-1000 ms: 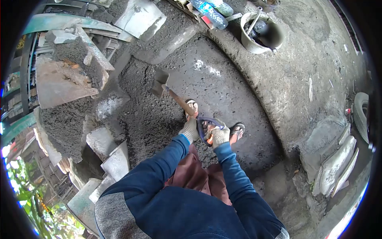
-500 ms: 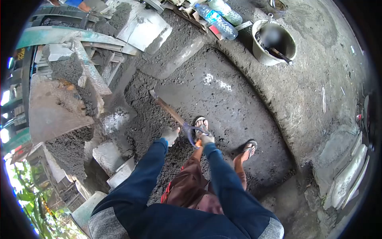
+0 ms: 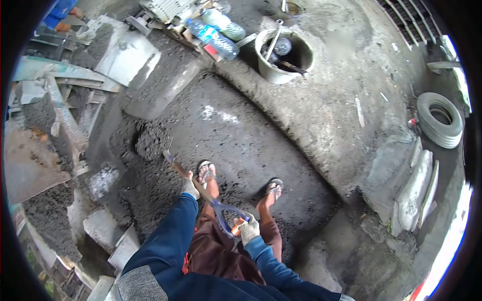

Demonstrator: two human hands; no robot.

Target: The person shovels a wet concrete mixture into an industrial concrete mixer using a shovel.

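A shovel point(image 3: 205, 194) with a wooden shaft and a blue D-shaped handle lies slantwise in front of my legs. My right hand point(image 3: 249, 231), in a pale glove, is closed round the orange grip of that handle. Farther down, my gloved left hand point(image 3: 190, 187) wraps the shaft. A rounded heap of dark, wet mortar point(image 3: 152, 140) covers the blade end, so most of the blade is hidden. Loose mortar crumbs surround it on the grey floor, and my sandalled feet point(image 3: 206, 172) stand just right of the shaft.
A bucket point(image 3: 266, 67) with tools stands on the raised concrete ledge point(image 3: 331, 100), near plastic bottles point(image 3: 213, 39). Broken slabs and boards point(image 3: 30, 160) crowd the left. Tyres point(image 3: 439, 120) and filled sacks point(image 3: 415, 190) lie at right. Another person's hand point(image 3: 63, 26) shows at upper left.
My left hand, beside the shaft before, now grips it. The shovel's handle has come back toward my body, and a rounded mortar heap now shows at the blade. My view has turned right.
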